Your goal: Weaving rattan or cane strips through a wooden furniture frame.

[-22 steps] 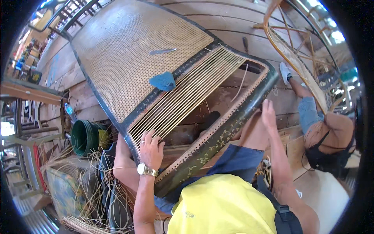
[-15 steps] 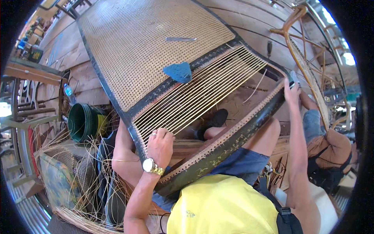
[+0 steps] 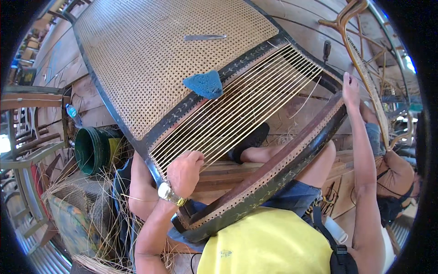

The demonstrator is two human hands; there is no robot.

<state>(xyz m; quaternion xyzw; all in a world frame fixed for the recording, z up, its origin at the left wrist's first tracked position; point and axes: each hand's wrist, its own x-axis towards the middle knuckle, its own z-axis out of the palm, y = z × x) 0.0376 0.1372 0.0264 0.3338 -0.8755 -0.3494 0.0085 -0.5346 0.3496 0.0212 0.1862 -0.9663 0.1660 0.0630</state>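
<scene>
A long dark wooden seat frame (image 3: 255,208) with painted leaf designs and a row of holes lies across my lap. Parallel pale cane strands (image 3: 246,105) span its open near section. My left hand (image 3: 183,171) is over their left ends, fingers curled closed; its fingertips and anything in them are hidden. At the far right corner, my right hand (image 3: 350,93) grips the rail, fingers pointing up. Beyond the strands is a finished woven cane panel (image 3: 150,55). A blue cloth (image 3: 204,84) lies on the crossbar, and a knife-like metal blade (image 3: 204,37) rests on the panel.
A green bucket (image 3: 89,148) lies at the left, near loose cane strips (image 3: 100,205) and a patterned cushion (image 3: 70,219). A dark-handled tool (image 3: 326,50) stands beyond the frame's right edge. Another bentwood frame (image 3: 360,64) and another person's arm (image 3: 394,176) are at the right.
The view has shifted slightly, so the frame sits larger and its near rail further right. My left hand has turned a little at the strands' ends; my right hand stays at the right corner.
</scene>
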